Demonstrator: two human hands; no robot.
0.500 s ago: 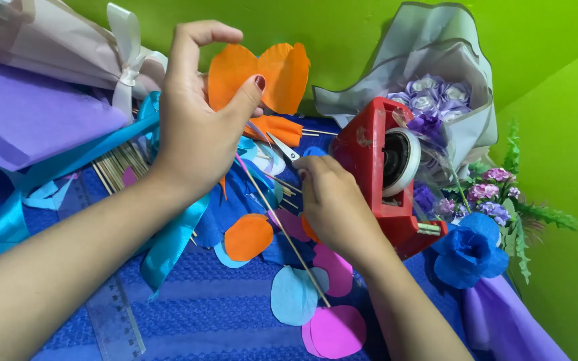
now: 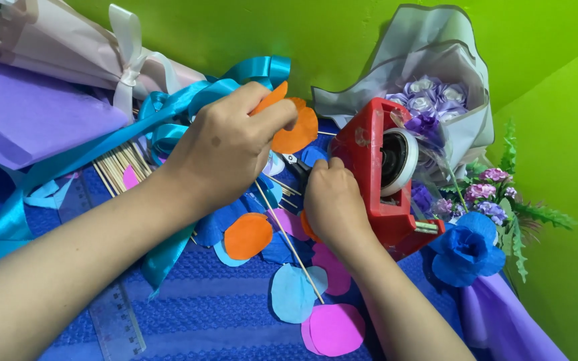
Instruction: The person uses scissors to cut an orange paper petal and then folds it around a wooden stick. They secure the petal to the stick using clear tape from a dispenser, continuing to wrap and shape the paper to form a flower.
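— Head view, status of the hands?

— Left hand [image 2: 225, 157] pinches orange paper petals [image 2: 294, 130] between thumb and fingers, holding them raised above the counter [image 2: 202, 314], just left of the red tape dispenser [image 2: 376, 177]. Right hand [image 2: 332, 204] rests against the dispenser's near side, fingers curled together at its front edge (whether they nip a piece of tape, I cannot tell).

— Which hand is nearer the dispenser?

— The right; it touches it. The petals lie up and to the left of those fingers, close by.

— The stick?

— A thin wooden skewer [image 2: 289, 244] runs diagonally from under the left hand down toward the loose petals. Petals held are flat, rounded, overlapping.
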